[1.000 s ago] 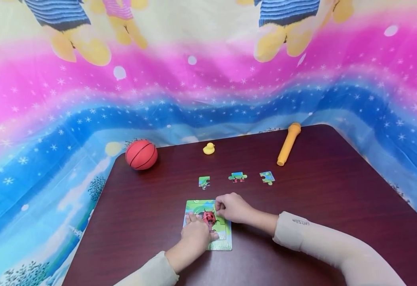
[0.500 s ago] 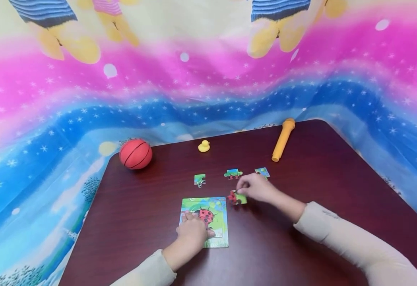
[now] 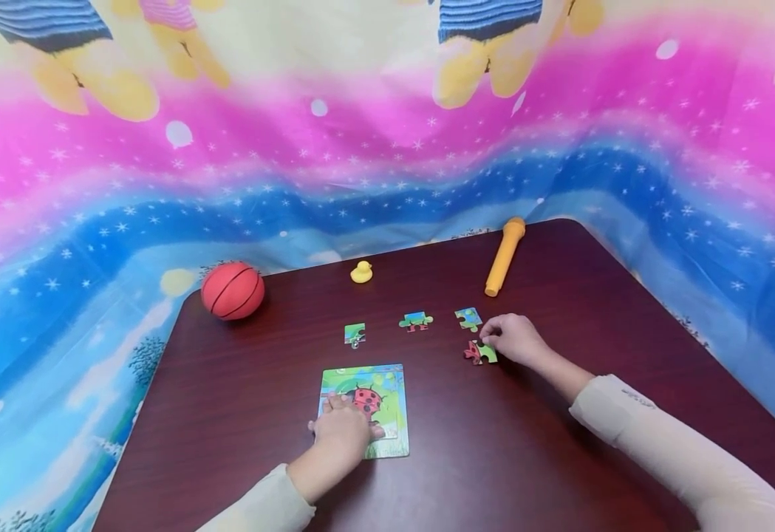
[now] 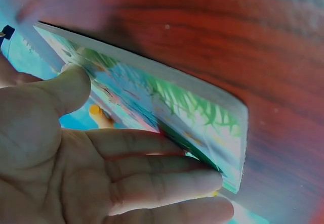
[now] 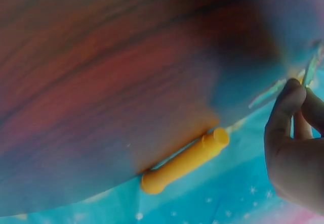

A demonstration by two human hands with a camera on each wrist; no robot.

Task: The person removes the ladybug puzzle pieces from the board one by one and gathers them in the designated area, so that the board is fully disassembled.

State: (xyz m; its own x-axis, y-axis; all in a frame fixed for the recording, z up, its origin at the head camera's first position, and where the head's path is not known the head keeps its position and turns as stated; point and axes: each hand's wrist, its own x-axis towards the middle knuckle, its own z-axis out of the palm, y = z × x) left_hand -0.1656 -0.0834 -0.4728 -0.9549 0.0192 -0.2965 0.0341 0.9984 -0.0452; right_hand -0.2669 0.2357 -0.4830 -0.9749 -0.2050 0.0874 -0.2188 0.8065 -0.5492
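My left hand point(image 3: 342, 428) rests on the lower left of a square ladybug puzzle board point(image 3: 394, 446), its fingers straight. In the left wrist view, the thumb and fingers lie along the board's grassy picture point(image 4: 177, 95). To the right of the board, my right hand point(image 3: 519, 341) pinches a red and green puzzle piece point(image 3: 488, 353) between thumb and fingertips. In the right wrist view, this piece point(image 5: 311, 71) shows edge-on. Behind the board lie a green piece point(image 3: 354, 334), a wider green and blue piece point(image 3: 417, 320) and a blue-green piece point(image 3: 468, 318), the last nearest my right hand.
A red ball point(image 3: 233, 290) with black lines sits at the table's back left. Further right stand a yellow rubber duck point(image 3: 361, 273) and a yellow toy microphone point(image 3: 505, 256). A colourful printed cloth point(image 3: 321, 170) hangs behind the dark wooden table point(image 3: 480, 443).
My right hand has taken the red and green puzzle piece from the board's right edge and carried it right, near the blue-green piece. My left hand stays on the board.
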